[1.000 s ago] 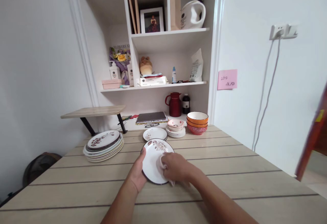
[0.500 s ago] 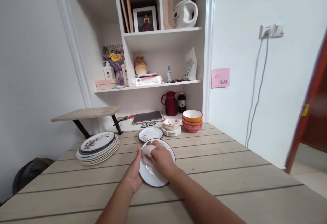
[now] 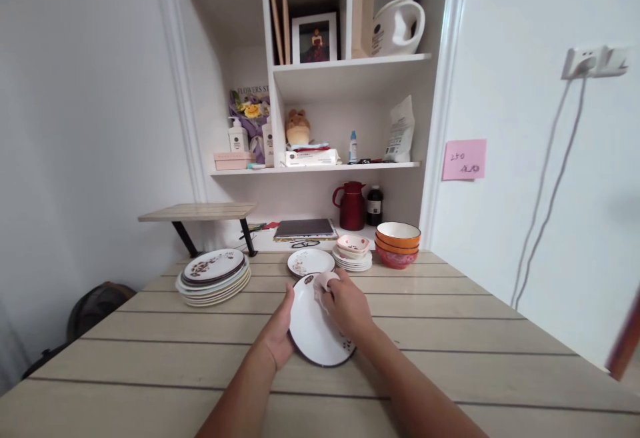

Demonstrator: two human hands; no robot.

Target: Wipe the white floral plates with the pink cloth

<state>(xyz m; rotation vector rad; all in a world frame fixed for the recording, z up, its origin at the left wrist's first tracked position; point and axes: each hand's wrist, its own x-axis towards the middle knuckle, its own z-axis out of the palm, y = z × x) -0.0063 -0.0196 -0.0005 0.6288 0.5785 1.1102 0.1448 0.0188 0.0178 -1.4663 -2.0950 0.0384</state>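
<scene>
A white plate point(image 3: 316, 331) with a dark rim and brown flower print is tilted up over the table, facing me. My left hand point(image 3: 280, 331) grips its left edge, thumb along the rim and the other fingers hidden behind. My right hand point(image 3: 349, 301) is closed on a pale cloth point(image 3: 324, 286), pressed against the plate's upper right. Just behind is a short stack of similar plates point(image 3: 311, 262). Small white plates with little pink bowls point(image 3: 353, 245) on top sit to its right, beside stacked orange and red bowls point(image 3: 398, 245).
A taller plate stack point(image 3: 214, 277) stands on the left of the slatted table point(image 3: 165, 358), near a small raised wooden shelf point(image 3: 197, 211) on black legs. Along the back are a laptop point(image 3: 305, 228), glasses, a red jug point(image 3: 351, 206) and a dark bottle point(image 3: 375, 206).
My right hand with the cloth has moved from the plate's upper left to its upper right. The plate's print has turned, and the whole view has shifted, with things appearing further right.
</scene>
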